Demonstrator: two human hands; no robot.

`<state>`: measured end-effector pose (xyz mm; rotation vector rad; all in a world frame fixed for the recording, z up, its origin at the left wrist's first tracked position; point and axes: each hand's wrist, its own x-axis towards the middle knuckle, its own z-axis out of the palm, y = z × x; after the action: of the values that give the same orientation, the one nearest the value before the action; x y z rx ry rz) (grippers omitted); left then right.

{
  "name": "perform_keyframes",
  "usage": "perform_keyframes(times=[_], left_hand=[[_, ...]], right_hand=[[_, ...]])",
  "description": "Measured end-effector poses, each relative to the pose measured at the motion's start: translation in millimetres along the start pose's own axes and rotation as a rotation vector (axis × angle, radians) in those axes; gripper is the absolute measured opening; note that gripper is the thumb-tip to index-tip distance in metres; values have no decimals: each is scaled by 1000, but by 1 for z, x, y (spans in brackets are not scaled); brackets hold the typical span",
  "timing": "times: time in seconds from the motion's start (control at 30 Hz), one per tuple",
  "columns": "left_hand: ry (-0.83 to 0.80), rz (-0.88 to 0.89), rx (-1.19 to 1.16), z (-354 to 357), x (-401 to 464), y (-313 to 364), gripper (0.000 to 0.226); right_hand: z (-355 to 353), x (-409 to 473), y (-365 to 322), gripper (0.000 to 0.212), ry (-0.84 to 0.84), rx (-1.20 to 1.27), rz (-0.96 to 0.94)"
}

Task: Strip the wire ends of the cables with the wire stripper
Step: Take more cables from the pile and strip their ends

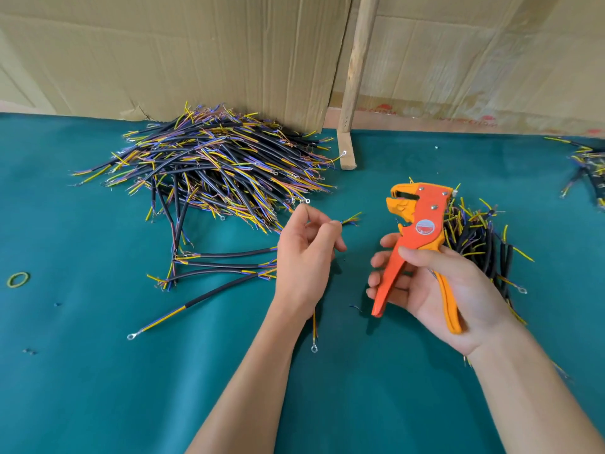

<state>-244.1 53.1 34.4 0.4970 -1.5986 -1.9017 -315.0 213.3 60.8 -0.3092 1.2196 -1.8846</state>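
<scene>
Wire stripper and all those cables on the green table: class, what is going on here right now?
A person is stripping cable ends. The right hand grips the orange wire stripper, jaws pointing up and left. The left hand pinches one cable, its coloured wire ends pointing toward the stripper but not yet in it. A large pile of cables lies behind the left hand and a smaller pile behind the right hand, with a few loose cables on the green table.

Two bare forearms, left hand (302,257), right hand (435,286), no sleeves
</scene>
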Motion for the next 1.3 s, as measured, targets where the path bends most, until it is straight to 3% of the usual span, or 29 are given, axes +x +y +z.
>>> perform_keyframes(times=[0.17,0.43,0.73,0.8,0.87,0.93,1.0,1.07,1.13,1.2,1.23,1.3], left_hand=[[-28,16,77,-1,-2,0,3],[-18,54,199,2,-3,-1,13],[39,81,96,24,-7,29,13],[83,84,124,36,8,39,14],[121,3,140,48,26,40,15],[121,-134,187,62,38,34,17],[112,-232,165,80,44,32,20],[26,-346,18,98,46,38,20],[-285,-537,-79,110,44,46,22],[-629,-661,4,112,43,51,37],[-655,-630,64,110,46,51,46],[-520,-492,175,99,58,52,37]], right_hand=[[0,3,5,46,58,-22,6],[0,5,7,47,80,-5,8],[5,3,5,56,131,31,18],[7,3,5,48,143,47,-20],[8,3,3,32,192,37,-127],[3,0,-4,29,203,125,-243],[-9,-8,-18,38,51,323,-306],[-20,-15,-30,46,-191,498,-298],[-27,-15,-31,48,-366,625,-262],[-24,-13,-26,47,-397,642,-237],[-20,-10,-23,47,-377,620,-211],[-10,-6,-16,53,-307,484,-196]])
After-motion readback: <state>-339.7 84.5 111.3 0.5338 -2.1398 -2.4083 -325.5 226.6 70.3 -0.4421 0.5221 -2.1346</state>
